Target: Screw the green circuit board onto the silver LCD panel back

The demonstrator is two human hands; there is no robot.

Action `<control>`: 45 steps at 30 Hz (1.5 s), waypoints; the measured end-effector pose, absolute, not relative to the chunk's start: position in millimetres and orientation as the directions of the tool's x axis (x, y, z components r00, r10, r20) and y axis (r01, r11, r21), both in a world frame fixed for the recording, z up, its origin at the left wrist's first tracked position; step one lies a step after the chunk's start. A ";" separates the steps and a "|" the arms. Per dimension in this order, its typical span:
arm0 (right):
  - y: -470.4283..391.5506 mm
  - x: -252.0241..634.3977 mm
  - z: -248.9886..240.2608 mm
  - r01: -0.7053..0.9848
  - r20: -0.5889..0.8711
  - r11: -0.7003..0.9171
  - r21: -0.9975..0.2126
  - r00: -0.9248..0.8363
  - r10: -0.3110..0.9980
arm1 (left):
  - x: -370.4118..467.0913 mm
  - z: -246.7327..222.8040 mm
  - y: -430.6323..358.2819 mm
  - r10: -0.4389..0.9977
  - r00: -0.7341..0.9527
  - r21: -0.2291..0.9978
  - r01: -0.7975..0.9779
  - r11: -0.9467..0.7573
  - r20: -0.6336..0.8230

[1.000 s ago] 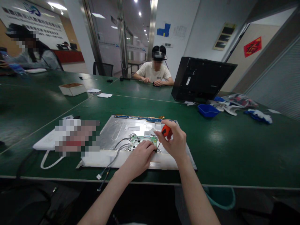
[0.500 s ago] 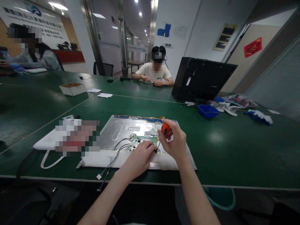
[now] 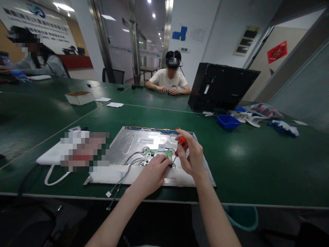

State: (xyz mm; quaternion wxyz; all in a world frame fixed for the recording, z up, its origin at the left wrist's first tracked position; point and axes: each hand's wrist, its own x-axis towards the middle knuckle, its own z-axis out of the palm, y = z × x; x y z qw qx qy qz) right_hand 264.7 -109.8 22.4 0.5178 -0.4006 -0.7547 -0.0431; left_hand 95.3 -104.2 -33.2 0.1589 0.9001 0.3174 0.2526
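A green circuit board (image 3: pixel 151 155) lies on the silver metal back of a flat display panel (image 3: pixel 128 139). My right hand (image 3: pixel 193 156) is closed around the red and black handle of a screwdriver (image 3: pixel 183 142). The screwdriver's thin shaft slants down to the board's lower right corner. My left hand (image 3: pixel 157 167) rests over the front of the board, fingers together, their tips at a small dark piece beside the screwdriver tip. What those fingertips pinch is hidden. Grey and black cables (image 3: pixel 123 176) run from the board's left side over the panel's front edge.
Left of the panel lies a white device (image 3: pixel 51 152) with a cable, partly blurred. Farther back are an open white box (image 3: pixel 80 98), a black monitor (image 3: pixel 221 87) and a blue tray (image 3: pixel 228 121). Across the green table (image 3: pixel 257 164) sits a person (image 3: pixel 168 79); another is at far left.
My right hand's fingers have shifted around the screwdriver handle, whose red and black surface shows at a different angle. My left hand and the panel stay in place.
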 end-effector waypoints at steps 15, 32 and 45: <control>-103.4 262.3 19.2 0.735 0.867 0.629 -0.254 -0.116 0.485 | 95.3 -33.0 -104.8 0.657 0.663 0.456 0.491 -0.743 0.358; -103.4 260.7 19.4 0.724 0.869 0.640 -0.258 -0.116 0.482 | 94.9 -32.7 -104.0 0.648 0.675 0.448 0.486 -0.751 0.353; -108.5 261.3 22.1 0.690 0.816 0.652 -0.314 -0.154 0.556 | 95.2 -30.0 -105.2 0.650 0.666 0.453 0.482 -0.750 0.366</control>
